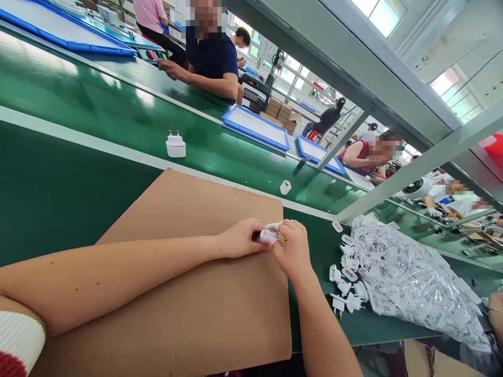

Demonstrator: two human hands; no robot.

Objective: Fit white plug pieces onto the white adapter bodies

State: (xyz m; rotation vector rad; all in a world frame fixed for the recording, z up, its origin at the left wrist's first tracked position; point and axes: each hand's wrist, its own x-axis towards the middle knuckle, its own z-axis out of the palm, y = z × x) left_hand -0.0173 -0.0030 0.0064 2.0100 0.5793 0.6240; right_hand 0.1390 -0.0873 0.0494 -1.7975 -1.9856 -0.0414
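Observation:
My left hand (240, 239) and my right hand (293, 248) meet over the far right part of a brown cardboard sheet (188, 293). Both are closed on one small white plug part (269, 234), pinched between the fingertips of the two hands. Most of the part is hidden by my fingers. Just right of my right hand lie several loose white plug parts (346, 285) on the green bench, beside a clear plastic bag (412, 283) full of more of them.
A white charger (175, 145) stands prongs-up on the green conveyor belt (98, 110), and a small white cube (285, 187) lies further right. Blue trays (255, 126) sit across the belt. Other people work on the far side. A grey metal frame post (393, 178) slants overhead.

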